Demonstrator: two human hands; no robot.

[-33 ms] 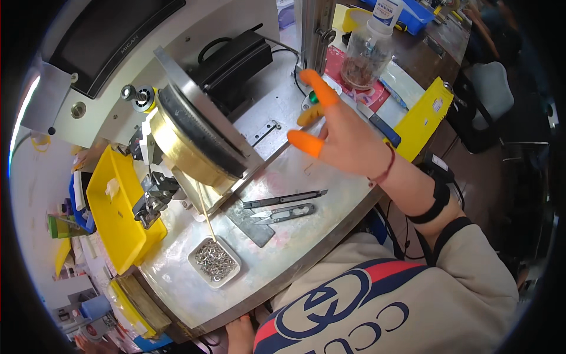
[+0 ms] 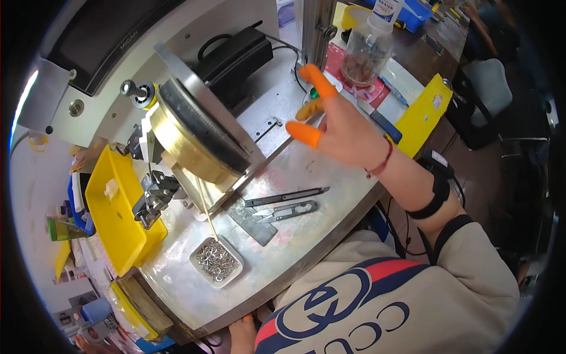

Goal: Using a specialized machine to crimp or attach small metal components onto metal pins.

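The right hand (image 2: 349, 137) is held up over the worktop (image 2: 330, 177), at approx. 1 o'clock from the middle of the view. Its grip is spread: the fingers are apart, orange rubber caps (image 2: 303, 133) are worn on the tips, and nothing is seen pinched between them. No contact with the worktop can be made out.

Compared with the picture just before, no change is found. The hand is at the same place with the same spread, and the tools lie as they were, so nothing was picked up or put down.

The nearest tools are at 7 o'clock from the hand, well apart from it. Black tweezers (image 2: 287, 196) and small snips (image 2: 289, 210) lie flat, side by side, beside a dark flat plate (image 2: 259, 227).

Further at 7 o'clock a small square tray (image 2: 233, 276) with little metal parts is seen. A thin stick (image 2: 205, 209) goes up from it to the brass drum (image 2: 188, 144) of the machine at 10 o'clock.

A yellow bin (image 2: 115, 218) stands at 9 o'clock, and a clear jar (image 2: 365, 56) at 12 o'clock.

Of the left hand (image 2: 243, 331) only a small part shows at the worktop's near edge, at 6 o'clock. Its grip cannot be told.
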